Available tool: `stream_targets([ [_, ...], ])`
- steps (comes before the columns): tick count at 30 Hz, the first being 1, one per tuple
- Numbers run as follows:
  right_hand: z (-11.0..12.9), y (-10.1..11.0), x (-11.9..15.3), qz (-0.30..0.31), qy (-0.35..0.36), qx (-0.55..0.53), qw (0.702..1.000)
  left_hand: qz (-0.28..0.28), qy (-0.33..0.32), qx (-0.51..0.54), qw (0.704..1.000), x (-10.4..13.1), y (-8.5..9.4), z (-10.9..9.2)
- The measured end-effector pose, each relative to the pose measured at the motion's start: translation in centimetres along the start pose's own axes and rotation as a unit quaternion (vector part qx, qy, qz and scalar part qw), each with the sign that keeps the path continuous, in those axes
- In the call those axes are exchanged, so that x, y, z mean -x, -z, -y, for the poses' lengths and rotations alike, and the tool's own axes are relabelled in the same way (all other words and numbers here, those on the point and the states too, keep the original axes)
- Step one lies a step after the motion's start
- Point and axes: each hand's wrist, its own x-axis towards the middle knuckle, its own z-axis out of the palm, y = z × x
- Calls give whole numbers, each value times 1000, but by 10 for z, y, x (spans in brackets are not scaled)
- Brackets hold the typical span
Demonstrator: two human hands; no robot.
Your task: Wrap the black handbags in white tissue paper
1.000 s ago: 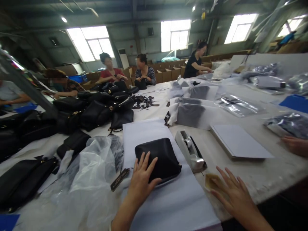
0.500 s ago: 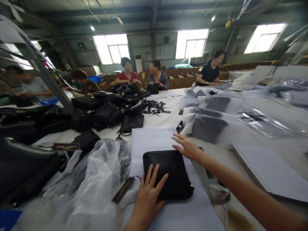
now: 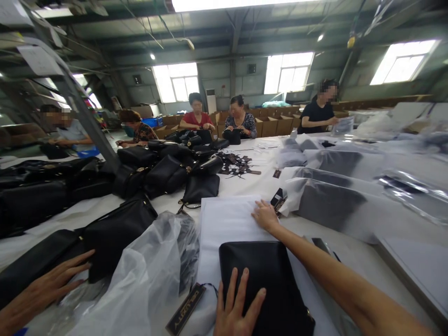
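A black bag (image 3: 269, 270) lies flat on a stack of white sheets (image 3: 224, 219) in front of me. Spread over the bag's lower left part is my left hand (image 3: 238, 308), fingers apart. A dark tag (image 3: 186, 308) on a cord lies beside that hand. My right hand (image 3: 265, 215) rests on the upper right of the white sheets, beyond the bag; its fingers look somewhat apart and hold nothing visible. Close to its right lies another dark tag (image 3: 278, 200), by a bag in translucent wrapping (image 3: 325, 205).
Another person's hand (image 3: 52, 284) reaches in at lower left, near black bags (image 3: 115, 233). Crumpled clear plastic (image 3: 140, 275) lies left of the sheets. Loose tags (image 3: 236, 164) and piled black bags sit farther back. Several people sit or stand across the table.
My right hand has shifted slightly on the sheets, and its fingers are closer together. Another person's hand has entered at lower left. The whole view has tilted up, so the bag appears lower.
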Motion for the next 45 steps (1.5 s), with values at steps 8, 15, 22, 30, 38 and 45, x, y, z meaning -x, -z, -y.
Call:
stream_targets([
  [8,7,44,17,-115,43,-45,991,81,-51,90,991,-12,21,19],
  [15,18,100,99,-208,195,-61,957,3,68,100,993,-99,82,58],
  [22,12,103,183,-189,291,-11,938,3,-47,-12,999,-178,108,77],
  [30,17,129,201,-211,311,4,927,113,-106,7,988,-112,102,52],
  [38,20,127,168,-4,310,19,951,89,-72,-2,993,-60,88,30],
  [45,-3,131,180,8,284,78,955,40,-82,4,996,-50,78,36],
])
